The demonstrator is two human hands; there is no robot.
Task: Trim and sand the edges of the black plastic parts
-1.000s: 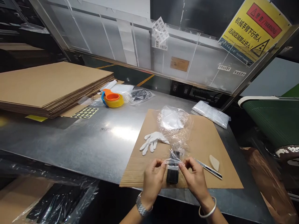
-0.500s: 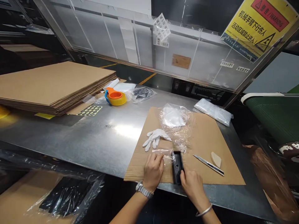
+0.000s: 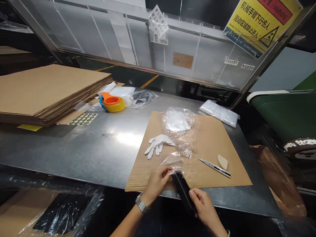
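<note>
My right hand (image 3: pixel 202 205) grips a long black plastic piece (image 3: pixel 183 189) by its near end, over the table's front edge. The far end of that piece meets the mouth of a clear plastic bag (image 3: pixel 174 161), which my left hand (image 3: pixel 158 180) pinches between thumb and fingers. How far the piece sits inside the bag I cannot tell. Beyond my left hand lies a white glove (image 3: pixel 159 144). A utility knife (image 3: pixel 215 168) and a beige wedge-shaped pad (image 3: pixel 222 162) rest to the right on the cardboard sheet (image 3: pixel 212 141).
Crumpled clear bags (image 3: pixel 178 121) lie behind the glove. An orange tape dispenser (image 3: pixel 112 101) and a stack of cardboard (image 3: pixel 54 89) stand at the left. A plastic-wrapped packet (image 3: pixel 219 113) is at the back right, beside a green conveyor (image 3: pixel 283 115).
The black piece has been lifted off the cardboard and tilted, its near end now toward the lower right. My left hand has brought the bag to its far end.
</note>
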